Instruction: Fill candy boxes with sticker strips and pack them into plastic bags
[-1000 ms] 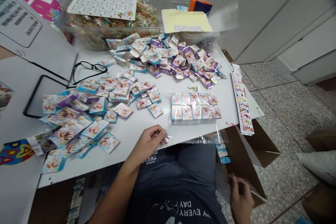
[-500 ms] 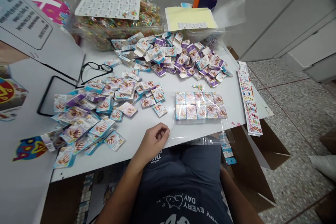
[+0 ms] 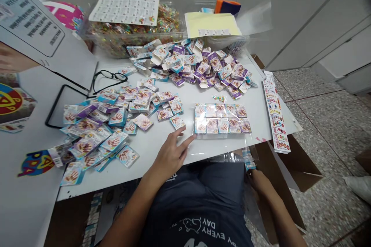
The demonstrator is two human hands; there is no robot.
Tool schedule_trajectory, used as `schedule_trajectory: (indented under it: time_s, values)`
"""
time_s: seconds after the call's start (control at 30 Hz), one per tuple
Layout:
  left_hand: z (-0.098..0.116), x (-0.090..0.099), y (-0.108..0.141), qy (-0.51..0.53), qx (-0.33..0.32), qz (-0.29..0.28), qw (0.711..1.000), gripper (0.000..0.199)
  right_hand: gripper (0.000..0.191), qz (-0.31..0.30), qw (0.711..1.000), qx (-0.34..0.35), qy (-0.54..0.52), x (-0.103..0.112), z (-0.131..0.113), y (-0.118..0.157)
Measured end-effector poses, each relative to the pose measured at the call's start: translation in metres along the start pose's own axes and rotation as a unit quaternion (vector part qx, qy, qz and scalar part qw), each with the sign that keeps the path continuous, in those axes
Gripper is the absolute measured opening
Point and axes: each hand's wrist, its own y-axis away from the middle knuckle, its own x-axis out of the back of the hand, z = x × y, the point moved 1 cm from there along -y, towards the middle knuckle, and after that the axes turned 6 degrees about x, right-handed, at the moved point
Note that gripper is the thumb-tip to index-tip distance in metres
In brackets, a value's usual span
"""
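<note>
My left hand point(image 3: 169, 151) is at the table's front edge, fingers stretched and apart. One fingertip reaches a small hand-printed box point(image 3: 177, 122), and another finger points to the near left corner of a clear plastic bag point(image 3: 213, 146). Inside the bag, several small boxes point(image 3: 223, 125) lie flat in two rows. Below the table's edge on the right, my right hand point(image 3: 260, 181) is closed beside an open carton point(image 3: 268, 162). Something small and dark shows at its fingertips, too unclear to name. A small colourful packet point(image 3: 219, 98) lies just beyond the bag.
A pile of closed boxes point(image 3: 113, 141) covers the left. Open-ended boxes point(image 3: 203, 69) heap at the back, before a clear tub of shiny packets point(image 3: 127, 38). Eyeglasses point(image 3: 108, 75) rest at the back left. Sticker strips point(image 3: 276, 114) hang over the right edge.
My left hand has uncurled, its fingers reaching forward toward the box and the bag's corner. My right hand has come into view by the carton below the table.
</note>
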Motion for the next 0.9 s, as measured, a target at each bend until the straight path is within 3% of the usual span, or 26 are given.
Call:
schedule_trajectory:
  time_s: [0.17,0.27,0.37,0.43,0.5,0.6,0.7,0.73,0.83,0.9]
  values:
    - [0.004,0.006,-0.012,-0.075,-0.072,-0.032,0.994,0.060,0.031,-0.002,0.990,0.132,-0.047,0.070,0.017,0.020]
    - [0.005,0.008,-0.019,-0.094,-0.107,-0.025,0.989,0.050,0.025,0.133,0.950,0.276,-0.051,0.108,0.009,0.028]
    - [0.004,0.006,-0.023,-0.095,-0.152,-0.005,0.984,0.040,0.023,0.303,0.866,0.396,0.036,0.130,-0.014,0.026]
    - [0.003,0.003,-0.024,-0.085,-0.178,-0.010,0.980,0.032,0.033,0.349,0.814,0.451,0.112,0.134,-0.033,0.017]
    - [0.003,0.001,-0.024,-0.061,-0.191,-0.017,0.980,0.027,0.039,0.352,0.781,0.492,0.155,0.135,-0.049,0.003]
    - [0.001,0.003,-0.024,-0.012,-0.194,0.002,0.981,0.025,0.035,0.327,0.728,0.583,0.150,0.131,-0.059,-0.018]
    - [0.000,0.007,-0.024,0.012,-0.202,0.040,0.979,0.028,0.025,0.344,0.664,0.653,0.120,0.121,-0.057,-0.033]
    - [0.001,0.007,-0.024,0.014,-0.202,0.050,0.978,0.028,0.023,0.360,0.663,0.649,0.099,0.117,-0.056,-0.036]
    - [0.007,0.007,-0.023,0.022,-0.182,0.064,0.981,0.026,0.024,0.414,0.701,0.580,0.009,0.104,-0.056,-0.037]
    - [0.012,0.005,-0.021,0.030,-0.161,0.083,0.983,0.026,0.028,0.456,0.711,0.534,-0.033,0.095,-0.057,-0.034]
